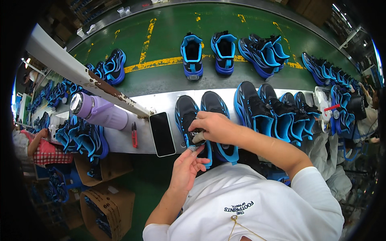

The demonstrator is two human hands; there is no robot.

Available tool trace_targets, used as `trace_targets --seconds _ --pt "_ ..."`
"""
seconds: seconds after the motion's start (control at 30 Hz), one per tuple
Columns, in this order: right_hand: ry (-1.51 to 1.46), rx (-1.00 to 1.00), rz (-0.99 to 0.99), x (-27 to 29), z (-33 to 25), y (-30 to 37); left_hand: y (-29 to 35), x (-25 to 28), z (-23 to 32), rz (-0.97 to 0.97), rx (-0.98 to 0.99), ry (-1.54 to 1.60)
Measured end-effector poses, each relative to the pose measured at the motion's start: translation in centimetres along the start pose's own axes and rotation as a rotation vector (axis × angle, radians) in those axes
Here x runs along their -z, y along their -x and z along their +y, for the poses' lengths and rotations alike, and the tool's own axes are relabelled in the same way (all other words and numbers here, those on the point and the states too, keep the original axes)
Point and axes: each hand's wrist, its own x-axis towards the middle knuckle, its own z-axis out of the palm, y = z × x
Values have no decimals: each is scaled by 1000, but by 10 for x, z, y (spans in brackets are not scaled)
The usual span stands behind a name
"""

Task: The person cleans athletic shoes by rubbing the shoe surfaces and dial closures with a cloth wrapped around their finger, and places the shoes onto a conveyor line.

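Observation:
A black-and-blue sneaker (185, 107) lies toe-away on the metal bench in front of me. My right hand (213, 127) reaches across from the right, its fingers closed at the lace area and tongue of that sneaker. A beige cover sits on one of its fingertips. At the heel opening, my left hand (187, 168) pinches with thumb and forefinger. Between those fingertips is something small and pale that I cannot make out; the other fingers are curled loosely. A matching sneaker (213, 103) stands just to the right, partly under my right wrist.
Left of the sneakers lie a phone (162, 134), red-handled snips (134, 135) and a purple bottle (105, 113). A white post (96, 76) slants over the bench. More sneakers (251, 105) stand to the right and on the green conveyor (165, 44) beyond. Cardboard boxes (120, 207) sit lower left.

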Motion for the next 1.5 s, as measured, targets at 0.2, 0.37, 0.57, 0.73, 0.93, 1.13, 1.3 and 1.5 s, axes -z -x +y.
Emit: trace_targets --seconds 0.2,0.37,0.57,0.73,0.93,1.13,1.3,1.5 --pt "-109 86 -97 3 7 1 -2 1 -7 0 7 31" --pt "-55 -54 -14 -1 -2 10 -4 -1 -11 -12 0 40" --pt "26 29 97 -15 5 11 -7 -2 -15 -19 3 6" --pt "-80 -2 56 8 17 16 0 -26 -6 -25 2 -90" --pt "14 -187 308 85 48 40 16 -44 -13 -105 -855 -1821" --pt "-47 -161 69 40 37 78 -33 -54 -43 -139 -729 -1880" --pt "-62 -110 76 70 47 77 -35 -44 10 -265 -743 -1783" --pt "-37 -193 235 139 53 57 -34 -89 134 -65 -669 -1688"
